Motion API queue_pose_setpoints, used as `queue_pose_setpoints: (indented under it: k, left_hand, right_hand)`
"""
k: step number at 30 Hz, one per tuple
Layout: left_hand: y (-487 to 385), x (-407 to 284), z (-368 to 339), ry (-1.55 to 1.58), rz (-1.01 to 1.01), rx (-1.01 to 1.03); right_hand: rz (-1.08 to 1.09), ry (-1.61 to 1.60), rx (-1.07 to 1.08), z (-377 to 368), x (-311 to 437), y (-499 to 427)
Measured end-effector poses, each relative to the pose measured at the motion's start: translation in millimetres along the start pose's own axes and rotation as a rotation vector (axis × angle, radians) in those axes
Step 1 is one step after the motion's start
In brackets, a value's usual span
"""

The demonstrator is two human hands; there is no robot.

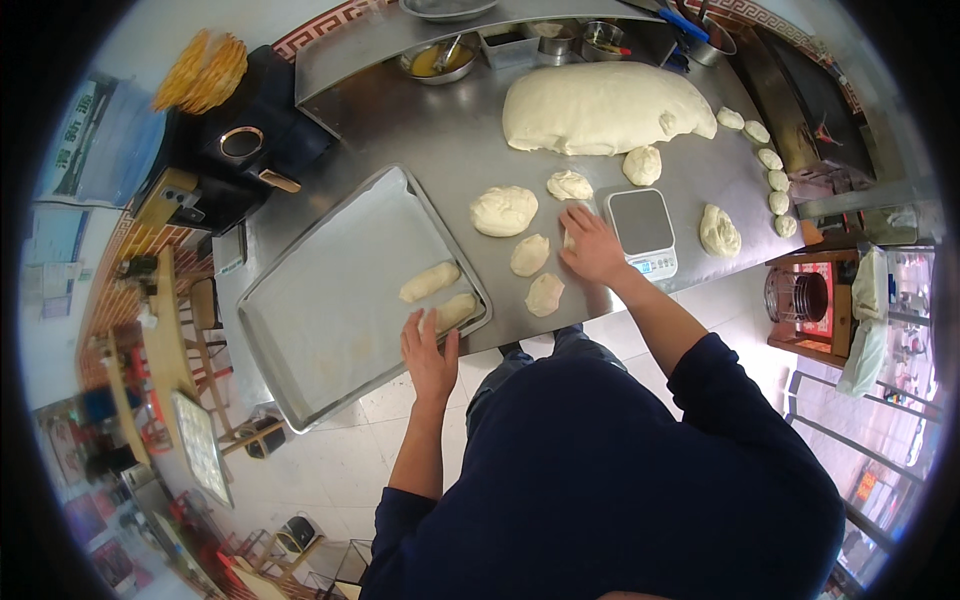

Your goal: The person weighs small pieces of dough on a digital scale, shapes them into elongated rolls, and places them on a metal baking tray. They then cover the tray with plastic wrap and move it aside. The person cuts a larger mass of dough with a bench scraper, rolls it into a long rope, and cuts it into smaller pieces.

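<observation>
My left hand (429, 356) is at the near end of a log of dough (456, 309) in a metal baking tray (334, 247). Its fingers are apart and touch or nearly touch the log. A second dough log (429, 282) lies just beyond it. Over a small dough piece (568, 241) on the steel table, my right hand (592, 244) curls its fingers and hides most of it. That hand is just left of a digital kitchen scale (639, 221), whose plate is bare. Around it lie dough pieces (530, 255) of differing size.
A large mass of dough (600, 109) spreads across the back of the steel table (442, 165). Several small dough balls (778, 181) line the right side. A bowl of yellow liquid (439, 60) stands at the back. A black appliance (244, 142) is at the left.
</observation>
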State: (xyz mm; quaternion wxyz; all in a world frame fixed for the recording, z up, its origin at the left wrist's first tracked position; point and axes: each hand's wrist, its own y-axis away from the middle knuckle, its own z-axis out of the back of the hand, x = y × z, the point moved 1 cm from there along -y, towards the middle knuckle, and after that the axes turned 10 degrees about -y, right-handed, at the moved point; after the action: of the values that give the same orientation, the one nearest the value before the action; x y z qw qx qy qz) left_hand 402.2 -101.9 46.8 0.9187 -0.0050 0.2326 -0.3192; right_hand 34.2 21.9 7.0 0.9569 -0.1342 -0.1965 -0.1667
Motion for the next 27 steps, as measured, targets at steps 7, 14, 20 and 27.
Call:
queue_pose_setpoints:
  k: [7,14,20,27]
  left_hand:
    - [-31,-40,-22,0.508,-0.062,0.009]
    - [-112,-149,-84,1.335,0.150,0.146]
    - [-111,-196,14,1.340,-0.161,0.260]
    - [-162,-142,40,1.722,0.376,0.121]
  right_hand:
    - [-0.648,-0.388,0.324,49,7,22]
    - [-0.589,-1.232,0.175,51,112,-4]
    - [-0.592,-1.390,0.004,117,166,-89]
    - [-0.070,-1.065,0.226,78,216,-68]
